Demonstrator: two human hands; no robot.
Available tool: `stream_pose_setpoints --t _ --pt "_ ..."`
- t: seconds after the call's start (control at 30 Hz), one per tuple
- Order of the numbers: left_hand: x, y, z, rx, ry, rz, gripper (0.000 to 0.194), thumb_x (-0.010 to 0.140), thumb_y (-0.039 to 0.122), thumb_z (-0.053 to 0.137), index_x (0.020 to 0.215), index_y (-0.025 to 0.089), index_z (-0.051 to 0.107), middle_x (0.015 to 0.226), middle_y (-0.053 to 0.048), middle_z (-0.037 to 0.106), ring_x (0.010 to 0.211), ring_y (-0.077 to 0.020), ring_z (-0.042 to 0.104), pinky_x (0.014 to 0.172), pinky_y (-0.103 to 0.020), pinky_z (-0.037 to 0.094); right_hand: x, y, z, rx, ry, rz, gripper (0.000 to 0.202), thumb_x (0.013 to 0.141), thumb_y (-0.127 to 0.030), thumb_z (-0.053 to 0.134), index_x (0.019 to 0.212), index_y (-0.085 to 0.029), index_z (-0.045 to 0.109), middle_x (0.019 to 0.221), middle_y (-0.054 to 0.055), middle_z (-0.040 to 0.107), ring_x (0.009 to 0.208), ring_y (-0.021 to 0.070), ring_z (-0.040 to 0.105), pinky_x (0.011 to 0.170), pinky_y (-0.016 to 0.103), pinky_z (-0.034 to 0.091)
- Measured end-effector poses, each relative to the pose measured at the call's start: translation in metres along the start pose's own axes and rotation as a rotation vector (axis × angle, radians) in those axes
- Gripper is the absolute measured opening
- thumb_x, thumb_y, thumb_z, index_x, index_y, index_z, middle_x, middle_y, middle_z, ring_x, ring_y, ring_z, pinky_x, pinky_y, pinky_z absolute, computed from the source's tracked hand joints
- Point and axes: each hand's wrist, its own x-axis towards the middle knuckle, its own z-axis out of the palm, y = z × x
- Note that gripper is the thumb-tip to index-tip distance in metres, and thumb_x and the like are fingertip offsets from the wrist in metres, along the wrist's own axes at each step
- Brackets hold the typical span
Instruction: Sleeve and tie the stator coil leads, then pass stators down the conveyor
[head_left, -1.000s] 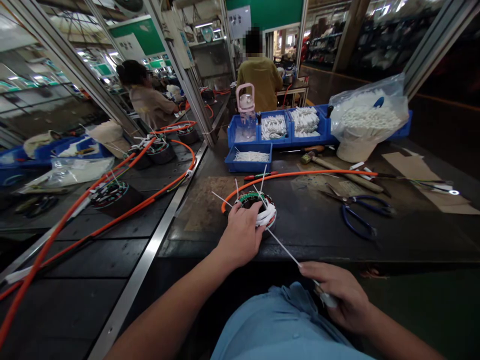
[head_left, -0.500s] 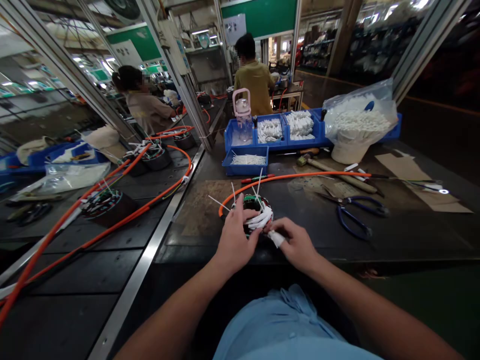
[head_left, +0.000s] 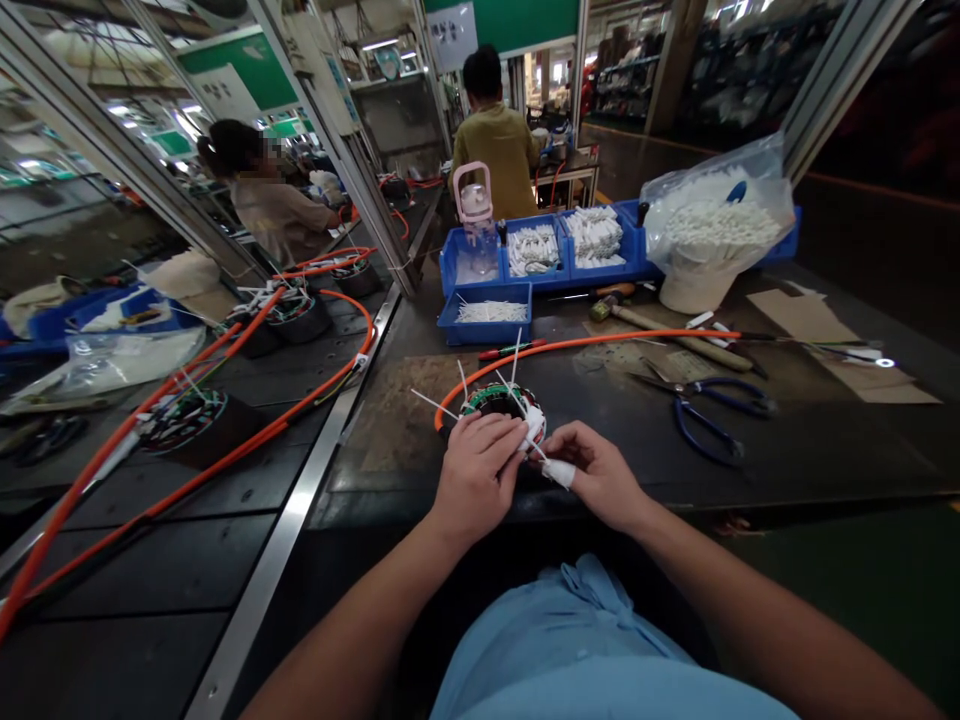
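A round motor stator (head_left: pixel 495 398) with green and white windings stands on the bench in front of me. Thin white cable ties (head_left: pixel 515 362) stick up from its rim, and white sleeving (head_left: pixel 534 425) lies along its right side. My left hand (head_left: pixel 480 455) is closed over the near rim, fingers together, hiding that part of the windings. Beside the stator's right edge, my right hand (head_left: pixel 592 470) is in a pinch on what looks like a thin white cable tie. White wrapping (head_left: pixel 559 472) covers its thumb. An orange cable (head_left: pixel 585 342) curves from behind the stator to the right.
Blue bins (head_left: pixel 534 250) of white sleeves stand behind, with a small blue tray (head_left: pixel 487 312) of cable ties in front. Blue-handled scissors (head_left: pixel 705 420), a hammer (head_left: pixel 675 338) and a bagged bucket (head_left: pixel 697 280) are to the right. More stators (head_left: pixel 187 425) sit at left; two people work beyond.
My left hand's fingers have come down from a raised position and now lie across the stator's near rim. My right hand stays at the right edge. The view has shifted slightly.
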Motion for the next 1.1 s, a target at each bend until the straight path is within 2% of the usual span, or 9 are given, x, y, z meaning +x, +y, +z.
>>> stream_pose_setpoints --t 0.17,0.23,0.37,0.43,0.5,0.67,0.8,0.93,1.1 --pt "0.0 -0.001 -0.001 -0.013 -0.003 0.002 0.03 0.082 0.016 0.053 0.11 0.023 0.06 0.107 -0.004 0.065 0.106 -0.0183 0.056 0.098 -0.042 0.039 0.015 0.0 0.005 -0.151 0.066 0.035 0.026 0.07 -0.035 0.066 0.072 -0.019 0.045 0.067 -0.002 0.053 0.06 0.0118 0.052 0.057 0.025 0.046" --pt "0.0 0.0 -0.002 -0.012 -0.011 0.003 0.029 0.082 0.016 0.052 0.11 0.022 0.06 0.107 -0.005 0.065 0.106 -0.0185 0.056 0.097 -0.041 0.039 0.016 -0.006 0.004 -0.342 0.038 -0.039 0.018 0.075 -0.032 0.062 0.075 -0.019 0.048 0.069 -0.002 0.053 0.061 0.012 0.05 0.057 0.025 0.042" --pt "0.004 0.003 -0.009 0.052 -0.081 -0.04 0.032 0.08 0.017 0.052 0.111 0.02 0.058 0.107 -0.006 0.063 0.104 -0.0196 0.054 0.095 -0.04 0.039 0.019 -0.029 -0.002 -1.186 -0.098 -0.568 0.014 0.085 -0.02 0.047 0.072 -0.017 0.054 0.071 0.004 0.054 0.069 0.016 0.044 0.06 0.03 0.03" --pt "0.008 0.003 -0.013 0.129 -0.17 -0.087 0.035 0.076 0.019 0.056 0.111 0.017 0.057 0.104 -0.008 0.063 0.101 -0.0216 0.054 0.096 -0.042 0.037 0.028 -0.04 -0.002 -1.392 -0.198 -0.848 0.022 0.086 -0.016 0.043 0.066 -0.017 0.053 0.065 0.004 0.05 0.066 0.0168 0.04 0.057 0.032 0.024" --pt "0.012 0.001 -0.016 0.192 -0.27 -0.101 0.029 0.076 0.025 0.056 0.103 0.014 0.06 0.094 -0.008 0.064 0.094 -0.0226 0.055 0.093 -0.044 0.038 0.043 -0.046 -0.001 -1.451 -0.302 -0.971 0.024 0.087 -0.015 0.042 0.067 -0.017 0.053 0.063 0.004 0.048 0.066 0.0171 0.038 0.057 0.033 0.021" --pt "0.016 -0.004 -0.02 0.256 -0.4 -0.023 0.022 0.085 0.033 0.047 0.087 0.015 0.061 0.085 -0.007 0.064 0.085 -0.0214 0.055 0.084 -0.04 0.04 0.083 -0.045 0.0 -1.429 -0.394 -0.724 0.017 0.084 -0.017 0.048 0.069 -0.015 0.056 0.071 0.006 0.054 0.074 0.0184 0.042 0.064 0.032 0.026" --pt "0.016 0.0 -0.02 0.325 -0.425 -0.012 0.031 0.083 0.043 0.049 0.088 0.015 0.059 0.083 -0.007 0.063 0.083 -0.0222 0.055 0.082 -0.039 0.04 0.08 -0.045 -0.009 -1.355 -0.408 -0.605 0.012 0.085 -0.017 0.048 0.08 -0.015 0.059 0.076 0.002 0.057 0.071 0.0138 0.046 0.062 0.025 0.031" --pt "0.013 -0.001 -0.013 0.401 -0.354 -0.05 0.05 0.07 0.062 0.057 0.082 0.013 0.059 0.077 -0.008 0.061 0.078 -0.0249 0.055 0.078 -0.04 0.04 0.065 -0.05 -0.008 -1.331 -0.497 -0.524 0.011 0.084 -0.016 0.05 0.085 -0.018 0.061 0.084 0.002 0.057 0.075 0.0137 0.048 0.062 0.024 0.031" --pt "0.007 -0.013 0.0 0.322 -0.257 -0.002 0.04 0.076 0.055 0.053 0.074 0.015 0.059 0.071 -0.007 0.061 0.073 -0.0224 0.055 0.071 -0.037 0.039 0.077 -0.042 0.007 -1.435 -0.471 -0.488 0.01 0.079 -0.016 0.053 0.071 -0.015 0.059 0.077 0.005 0.056 0.076 0.0184 0.043 0.062 0.03 0.026"
